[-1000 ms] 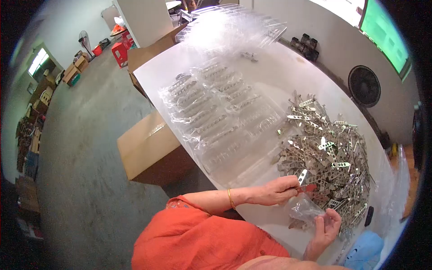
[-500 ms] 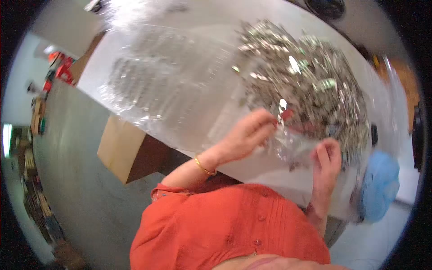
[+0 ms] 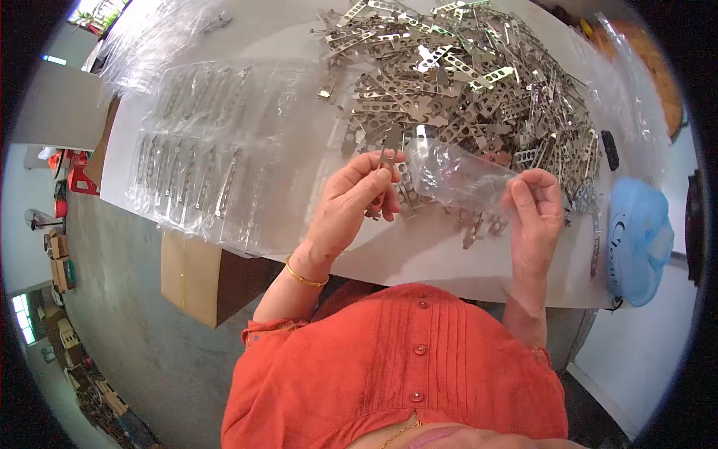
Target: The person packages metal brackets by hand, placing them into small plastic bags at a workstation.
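Note:
Between the thumb and forefinger of my left hand (image 3: 336,213), a flat metal piece with holes (image 3: 387,156) stands upright. My right hand (image 3: 535,209) pinches one end of a clear plastic bag (image 3: 460,176), which stretches out toward my left hand over the table. Just beyond both hands lies a big heap of perforated metal strips (image 3: 441,90), some of them spilling near the bag. Off to the left, filled clear sleeves (image 3: 187,176) lie in rows, with a metal strip showing in several of them.
Loose clear plastic film (image 3: 153,49) is bunched at the far left of the white table (image 3: 292,221). A blue plastic bag (image 3: 636,243) sits at the right edge, near a black object (image 3: 609,150). Below the left edge stands a cardboard box (image 3: 191,273).
My left hand has drawn back to the left, with the metal piece now plainly visible in it. The clear bag is lifted and more spread out, and the whole view has shifted.

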### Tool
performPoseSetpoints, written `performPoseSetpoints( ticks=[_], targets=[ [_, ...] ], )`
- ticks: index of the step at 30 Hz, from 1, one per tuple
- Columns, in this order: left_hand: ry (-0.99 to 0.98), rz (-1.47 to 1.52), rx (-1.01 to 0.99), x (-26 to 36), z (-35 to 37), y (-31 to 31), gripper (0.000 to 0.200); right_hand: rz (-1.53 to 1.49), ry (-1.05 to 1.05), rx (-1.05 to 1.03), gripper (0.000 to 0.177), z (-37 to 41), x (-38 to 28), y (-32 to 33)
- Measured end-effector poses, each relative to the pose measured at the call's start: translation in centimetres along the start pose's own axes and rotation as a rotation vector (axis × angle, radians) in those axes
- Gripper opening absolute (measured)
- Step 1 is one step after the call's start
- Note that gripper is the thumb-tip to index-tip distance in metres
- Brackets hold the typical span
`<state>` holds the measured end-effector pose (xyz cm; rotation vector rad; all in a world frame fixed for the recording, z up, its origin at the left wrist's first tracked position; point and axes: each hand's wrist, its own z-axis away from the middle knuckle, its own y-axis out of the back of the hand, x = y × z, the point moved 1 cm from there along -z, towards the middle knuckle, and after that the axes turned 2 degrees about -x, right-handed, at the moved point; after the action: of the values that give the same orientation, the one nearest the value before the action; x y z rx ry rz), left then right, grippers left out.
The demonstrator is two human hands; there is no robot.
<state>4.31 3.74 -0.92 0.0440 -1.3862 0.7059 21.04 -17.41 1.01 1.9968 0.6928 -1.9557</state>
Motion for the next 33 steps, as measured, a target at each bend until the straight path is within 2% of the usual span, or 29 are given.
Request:
performPoseSetpoints(
  ticks=[4,8,11,12,15,28,30,32,33],
  targets=[
    [0.008,-0.063,-0.057,-0.2,0.0,-0.5,0.023,0.076,-0.057,-0.005,0.016,0.2,0.0,-0.2],
    [0.029,-0.069,-0.035,0.5,0.3,-1.7,0.019,0.014,-0.061,-0.081,0.023,0.6,0.2,-0.8],
    [-0.047,-0.171,-0.013,0.3,0.2,-0.7,0.016,0.054,-0.054,-0.094,0.029,0.6,-0.3,-0.5],
    [-0.044,-0.169,-0.029,0.5,0.3,-0.6,0.016,0.059,-0.052,-0.079,0.029,0.6,-0.4,-0.3],
    [-0.117,-0.320,0.104,0.6,0.4,-0.8,0.016,0.086,-0.005,-0.090,0.029,0.5,-0.5,0.3],
    [-0.073,-0.330,0.078,0.5,0.7,-0.4,0.015,0.083,0.007,-0.032,0.019,0.7,-0.2,1.1],
    [-0.074,-0.349,-0.019,-0.2,0.7,0.5,0.014,0.108,0.036,-0.062,0.018,0.8,-0.6,1.5],
    [-0.104,-0.426,-0.075,-0.1,1.0,0.7,0.010,0.187,-0.076,-0.206,0.021,0.9,-0.7,2.2],
    [-0.155,-0.473,-0.131,0.4,1.3,0.4,0.010,0.172,-0.051,-0.229,0.021,0.7,-1.1,2.6]
  ],
)
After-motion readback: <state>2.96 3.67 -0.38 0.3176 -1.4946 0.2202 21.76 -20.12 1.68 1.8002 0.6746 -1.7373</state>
